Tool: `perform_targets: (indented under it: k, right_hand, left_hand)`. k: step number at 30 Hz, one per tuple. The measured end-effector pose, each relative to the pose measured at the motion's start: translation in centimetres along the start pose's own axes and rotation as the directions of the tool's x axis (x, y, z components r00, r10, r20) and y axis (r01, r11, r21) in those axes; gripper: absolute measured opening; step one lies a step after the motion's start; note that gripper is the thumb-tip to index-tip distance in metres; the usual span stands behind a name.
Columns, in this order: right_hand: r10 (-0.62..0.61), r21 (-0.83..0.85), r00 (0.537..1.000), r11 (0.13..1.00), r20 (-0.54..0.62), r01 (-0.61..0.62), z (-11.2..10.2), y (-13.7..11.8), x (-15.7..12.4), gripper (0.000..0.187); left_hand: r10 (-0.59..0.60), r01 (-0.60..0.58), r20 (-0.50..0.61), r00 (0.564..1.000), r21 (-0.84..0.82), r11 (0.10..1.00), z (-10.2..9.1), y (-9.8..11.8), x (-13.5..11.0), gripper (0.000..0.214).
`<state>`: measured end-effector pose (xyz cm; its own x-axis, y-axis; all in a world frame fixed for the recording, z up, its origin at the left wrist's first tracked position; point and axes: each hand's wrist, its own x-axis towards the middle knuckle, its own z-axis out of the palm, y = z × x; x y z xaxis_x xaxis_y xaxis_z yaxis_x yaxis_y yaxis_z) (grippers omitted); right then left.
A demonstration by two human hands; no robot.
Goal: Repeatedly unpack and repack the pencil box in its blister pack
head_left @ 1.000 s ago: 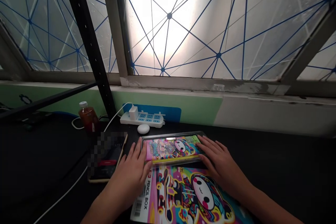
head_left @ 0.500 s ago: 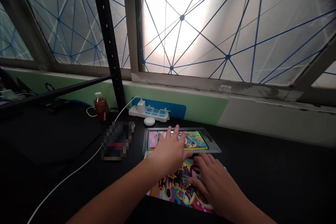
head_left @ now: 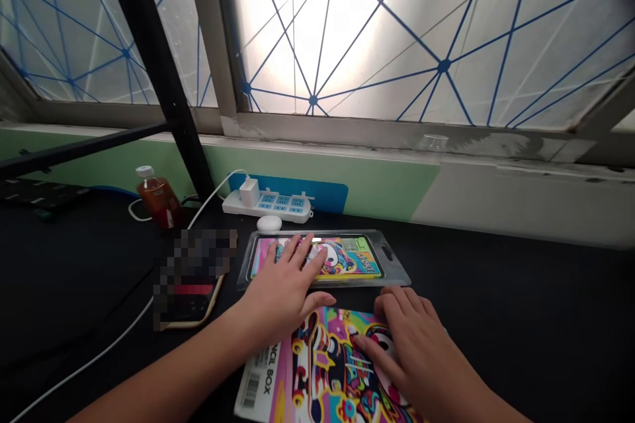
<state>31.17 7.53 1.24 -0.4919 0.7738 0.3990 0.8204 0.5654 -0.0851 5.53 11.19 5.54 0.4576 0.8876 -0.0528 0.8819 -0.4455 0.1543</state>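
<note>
A clear plastic blister pack with a colourful cartoon-printed tin or card inside lies flat on the black table. My left hand rests on its left part, fingers spread and flat, the thumb reaching past its near edge. Closer to me lies a bright printed sheet or card, marked "BOX" with a barcode at its left end. My right hand covers the card's right side, the thumb on the print and the fingers bent over the far right corner. What is under those fingertips is hidden.
Behind the pack are a white power strip with a plugged-in charger and a white rounded case. A phone, partly pixelated, lies left beside a white cable. A capped bottle stands near the black post.
The view has shifted closer and downward. The printed card now lies nearer to me, with a gap between it and the pack. My left hand stays on the pack.
</note>
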Motion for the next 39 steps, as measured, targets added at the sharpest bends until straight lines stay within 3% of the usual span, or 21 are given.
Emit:
perform_targets:
  k: [8, 10, 13, 16, 19, 21, 33, 39]
  right_hand:
    - [0.131, 0.120, 0.986, 0.983, 0.101, -0.143, -1.3, 0.4, 0.1, 0.035]
    - [0.129, 0.188, 0.981, 0.970, 0.143, -0.155, -2.7, 1.6, 0.0, 0.033]
    - [0.125, 0.257, 0.963, 0.948, 0.239, -0.187, -5.4, 5.6, 0.4, 0.034]
    - [0.234, 0.236, 0.885, 0.908, 0.402, -0.347, -7.3, 10.7, 0.8, 0.049]
    - [0.340, 0.175, 0.714, 0.822, 0.612, -0.542, -7.6, 14.3, 1.0, 0.054]
    - [0.378, 0.138, 0.664, 0.797, 0.645, -0.588, -7.4, 15.4, 0.9, 0.055]
    - [0.487, 0.031, 0.638, 0.780, 0.597, -0.625, -8.7, 17.1, 0.4, 0.063]
    - [0.480, 0.046, 0.697, 0.806, 0.532, -0.590, -8.5, 17.7, 0.0, 0.060]
  left_hand:
    - [-0.031, 0.031, 0.028, 0.999, -0.011, 0.999, 0.0, -0.9, 0.0, 0.062]
    - [-0.030, 0.031, 0.031, 0.999, -0.041, 0.999, 0.0, -1.0, -0.1, 0.062]
    - [-0.015, 0.014, -0.008, 1.000, -0.101, 0.995, -0.1, -1.2, -0.4, 0.060]
    - [0.027, -0.044, -0.118, 0.993, -0.144, 0.989, -0.1, -1.0, -0.8, 0.050]
    - [0.046, -0.083, -0.201, 0.979, -0.183, 0.980, 0.1, -0.7, -1.1, 0.037]
    - [0.036, -0.082, -0.229, 0.973, -0.194, 0.978, 0.3, -0.5, -1.1, 0.031]
    - [0.007, -0.055, -0.256, 0.967, -0.182, 0.982, 0.9, -0.5, -1.0, 0.035]
    - [0.019, -0.061, -0.263, 0.965, -0.151, 0.987, 1.2, -0.6, -0.9, 0.038]
